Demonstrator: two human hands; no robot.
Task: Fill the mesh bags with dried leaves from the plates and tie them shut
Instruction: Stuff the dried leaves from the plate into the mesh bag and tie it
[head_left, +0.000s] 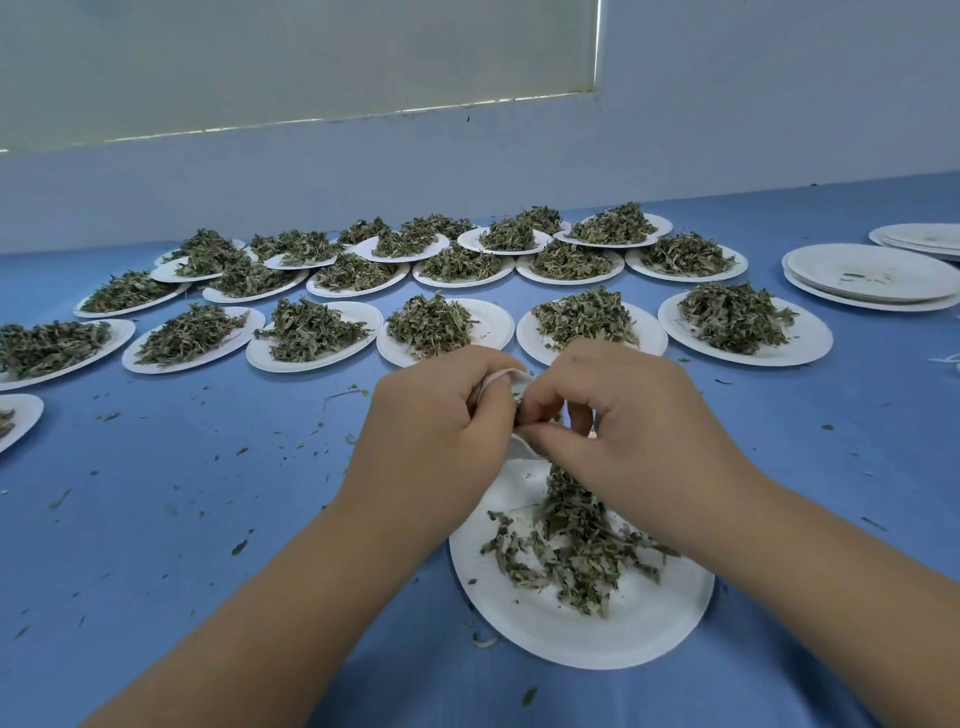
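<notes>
Head view, left fingers pinching mesh bag, right fingers pinching leaves above plate

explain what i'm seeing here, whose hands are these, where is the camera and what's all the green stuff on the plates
There is no machine here: a person works with bare hands. The single picture comes from a camera worn on their head, looking forward and down. The left hand grips a small white mesh bag. The right hand seems to pinch dried leaves at its mouth, above the near paper plate. Farther back on the blue table stand rows of plates heaped with leaves, and at the right there is a stack of emptied plates.
</notes>
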